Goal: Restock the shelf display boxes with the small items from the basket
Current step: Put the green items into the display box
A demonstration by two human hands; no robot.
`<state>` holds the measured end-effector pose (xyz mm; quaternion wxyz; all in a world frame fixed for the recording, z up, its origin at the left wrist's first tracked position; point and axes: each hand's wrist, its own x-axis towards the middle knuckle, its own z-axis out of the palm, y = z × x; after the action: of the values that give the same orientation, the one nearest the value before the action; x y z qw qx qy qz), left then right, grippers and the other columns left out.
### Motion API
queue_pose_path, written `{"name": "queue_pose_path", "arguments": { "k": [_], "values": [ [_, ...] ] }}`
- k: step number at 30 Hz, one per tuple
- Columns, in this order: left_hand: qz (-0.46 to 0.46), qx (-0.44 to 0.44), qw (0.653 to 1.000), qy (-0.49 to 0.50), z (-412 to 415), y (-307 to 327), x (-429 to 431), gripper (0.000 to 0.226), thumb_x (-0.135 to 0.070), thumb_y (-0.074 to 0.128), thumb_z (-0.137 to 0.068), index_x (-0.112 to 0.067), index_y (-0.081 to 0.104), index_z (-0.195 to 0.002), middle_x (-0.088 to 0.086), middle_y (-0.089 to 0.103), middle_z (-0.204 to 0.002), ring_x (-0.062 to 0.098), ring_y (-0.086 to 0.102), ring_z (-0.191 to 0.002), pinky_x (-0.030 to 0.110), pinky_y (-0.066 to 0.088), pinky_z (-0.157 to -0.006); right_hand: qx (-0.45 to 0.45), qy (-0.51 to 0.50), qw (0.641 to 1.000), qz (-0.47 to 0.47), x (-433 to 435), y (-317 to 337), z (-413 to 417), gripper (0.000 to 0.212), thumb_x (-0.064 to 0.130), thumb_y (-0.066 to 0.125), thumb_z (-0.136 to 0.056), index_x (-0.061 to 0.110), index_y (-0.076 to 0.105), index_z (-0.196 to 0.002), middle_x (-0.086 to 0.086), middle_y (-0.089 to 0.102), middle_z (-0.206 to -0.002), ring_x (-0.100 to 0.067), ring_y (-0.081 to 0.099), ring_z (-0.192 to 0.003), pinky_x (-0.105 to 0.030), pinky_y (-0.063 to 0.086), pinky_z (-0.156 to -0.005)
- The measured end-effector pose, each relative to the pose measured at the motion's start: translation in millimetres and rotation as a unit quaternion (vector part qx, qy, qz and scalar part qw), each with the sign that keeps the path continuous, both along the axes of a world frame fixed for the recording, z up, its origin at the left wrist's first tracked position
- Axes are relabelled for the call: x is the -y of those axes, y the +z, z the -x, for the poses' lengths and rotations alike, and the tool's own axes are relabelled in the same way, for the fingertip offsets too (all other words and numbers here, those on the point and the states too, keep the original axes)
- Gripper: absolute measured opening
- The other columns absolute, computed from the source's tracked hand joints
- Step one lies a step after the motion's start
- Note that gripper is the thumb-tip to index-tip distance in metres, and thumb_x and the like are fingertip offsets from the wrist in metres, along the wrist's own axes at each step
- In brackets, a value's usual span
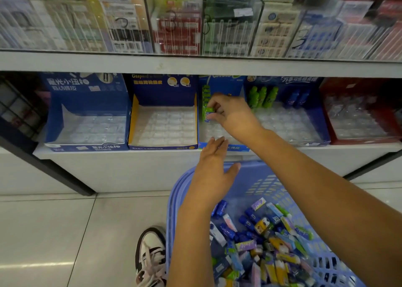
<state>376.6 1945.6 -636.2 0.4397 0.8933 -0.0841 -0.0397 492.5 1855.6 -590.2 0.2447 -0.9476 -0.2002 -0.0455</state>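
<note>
- My right hand (230,112), centre of frame, pinches one green item (209,110) between thumb and curled fingers, other fingers tucked in.
- The item sits low over the left side of the centre blue box (238,148), right at the near end of a column of green items (205,94) already standing there. I can't tell whether it is seated in its slot yet.
- My left hand (212,169), just below centre, is flat with fingers straight and spread, holding nothing. Its fingertips reach the centre box's front lip.
- The basket (174,199), lower right, holds a large mixed pile of small items (267,239) in blue, green, yellow and purple wrappers.
- Progress, my read: early.
  - Centre box: one partial column only, the rest of the clear tray is bare.
  - Far-left blue box (87,148) and yellow-edged box (163,147), left of centre: trays look unfilled.
  - Blue box right of centre (325,121): a back row of green and blue items (263,96), front slots open.
  - Red box (326,95), right edge: blurred, looks mostly unfilled.
- Left to do: seat this piece, then sort and place most of the pile.
</note>
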Motion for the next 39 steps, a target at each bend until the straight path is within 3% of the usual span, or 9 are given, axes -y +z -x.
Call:
{"name": "queue_pose_path", "arguments": {
  "k": [7, 12, 15, 17, 20, 24, 26, 29, 39],
  "values": [
    [0.011, -0.008, 1.0, -0.006, -1.7, -2.4, -0.6, 0.063, -0.031, 0.052, -0.096, -0.017, 0.022, -0.151, -0.006, 0.015, -0.159, 0.007, 0.0, -0.146, 0.02, 0.008, -0.114, 0.02, -0.008, 0.999, 0.038, -1.1, -11.7, -2.4, 0.034, 0.025, 0.053, -0.095, 0.009, 0.061, -0.124, -0.01, 0.06, -0.121, -0.023, 0.056, -0.11, -0.025, 0.041, -0.09],
    [0.022, -0.007, 1.0, -0.018, -3.0, -3.2, -0.5, 0.063, -0.029, 0.052, -0.096, -0.021, 0.021, -0.151, -0.008, 0.016, -0.158, 0.008, 0.0, -0.146, 0.02, 0.01, -0.112, 0.078, -0.052, 0.991, 0.094, 4.7, -24.2, 1.9, 0.032, 0.048, 0.049, -0.092, 0.018, 0.059, -0.096, 0.0, 0.06, -0.078, -0.02, 0.058, -0.077, -0.029, 0.042, -0.061],
    [0.049, 0.024, 0.998, 0.012, -2.9, -3.5, 1.4, 0.052, -0.024, 0.053, -0.096, -0.021, 0.036, -0.145, -0.007, 0.032, -0.153, 0.008, 0.016, -0.144, 0.013, 0.017, -0.106, 0.092, 0.011, 0.985, 0.149, 13.2, -21.5, 14.7, 0.034, 0.027, 0.044, -0.097, 0.02, 0.051, -0.13, -0.006, 0.055, -0.106, -0.024, 0.051, -0.099, -0.031, 0.044, -0.076],
    [0.109, 0.102, 0.985, 0.084, 2.7, -2.5, 6.4, 0.028, -0.019, 0.052, -0.096, -0.018, 0.061, -0.123, -0.002, 0.058, -0.13, 0.005, 0.048, -0.122, 0.009, 0.034, -0.096, 0.079, 0.032, 0.987, 0.133, 24.8, -10.6, 27.6, 0.049, 0.015, 0.045, -0.095, 0.019, 0.037, -0.144, -0.014, 0.05, -0.119, -0.028, 0.048, -0.109, -0.034, 0.043, -0.091],
    [0.151, 0.087, 0.978, 0.113, 13.0, -13.3, 18.3, 0.02, -0.016, 0.05, -0.094, -0.021, 0.066, -0.084, -0.003, 0.069, -0.083, 0.007, 0.063, -0.075, 0.021, 0.05, -0.069, 0.031, 0.009, 0.999, 0.011, 56.6, -2.3, 54.1, 0.024, 0.021, 0.055, -0.092, 0.013, 0.063, -0.113, -0.004, 0.063, -0.086, -0.022, 0.06, -0.08, -0.024, 0.045, -0.074],
    [-0.015, -0.142, 0.99, -0.017, 15.2, -57.0, 39.9, 0.032, -0.014, 0.049, -0.094, -0.005, 0.054, -0.064, 0.018, 0.056, -0.067, 0.03, 0.053, -0.061, 0.038, 0.043, -0.06, -0.16, -0.023, 0.987, 0.013, 114.8, -32.7, 105.2, 0.027, 0.028, 0.054, -0.094, 0.007, 0.062, -0.08, -0.007, 0.06, -0.069, -0.017, 0.053, -0.062, -0.024, 0.04, -0.063],
    [-0.154, -0.25, 0.947, -0.131, 28.7, -83.2, 52.1, 0.033, -0.012, 0.047, -0.093, -0.008, 0.046, -0.061, 0.013, 0.044, -0.064, 0.023, 0.042, -0.056, 0.034, 0.032, -0.055, -0.31, -0.01, 0.943, 0.119, 135.8, -66.9, 128.6, 0.026, 0.03, 0.053, -0.095, 0.006, 0.063, -0.089, -0.012, 0.063, -0.088, -0.023, 0.055, -0.076, -0.031, 0.04, -0.068],
    [-0.273, -0.333, 0.856, -0.287, 59.4, -116.5, 67.9, 0.022, -0.014, 0.049, -0.093, -0.001, 0.063, -0.103, 0.017, 0.062, -0.107, 0.031, 0.059, -0.095, 0.034, 0.046, -0.076, -0.495, 0.039, 0.835, 0.235, 151.7, -118.3, 158.7, 0.034, 0.031, 0.062, -0.091, 0.008, 0.06, -0.116, -0.012, 0.061, -0.109, -0.027, 0.058, -0.091, -0.036, 0.046, -0.076],
    [-0.334, -0.353, 0.809, -0.33, 90.1, -159.5, 86.0, 0.026, -0.017, 0.067, -0.079, -0.005, 0.069, -0.102, 0.015, 0.064, -0.102, 0.03, 0.061, -0.092, 0.035, 0.051, -0.074, -0.455, 0.166, 0.83, 0.278, 158.9, -187.1, 194.9, 0.048, 0.031, 0.068, -0.085, 0.016, 0.047, -0.125, -0.016, 0.051, -0.12, -0.03, 0.051, -0.099, -0.032, 0.035, -0.07]
  ]
}}
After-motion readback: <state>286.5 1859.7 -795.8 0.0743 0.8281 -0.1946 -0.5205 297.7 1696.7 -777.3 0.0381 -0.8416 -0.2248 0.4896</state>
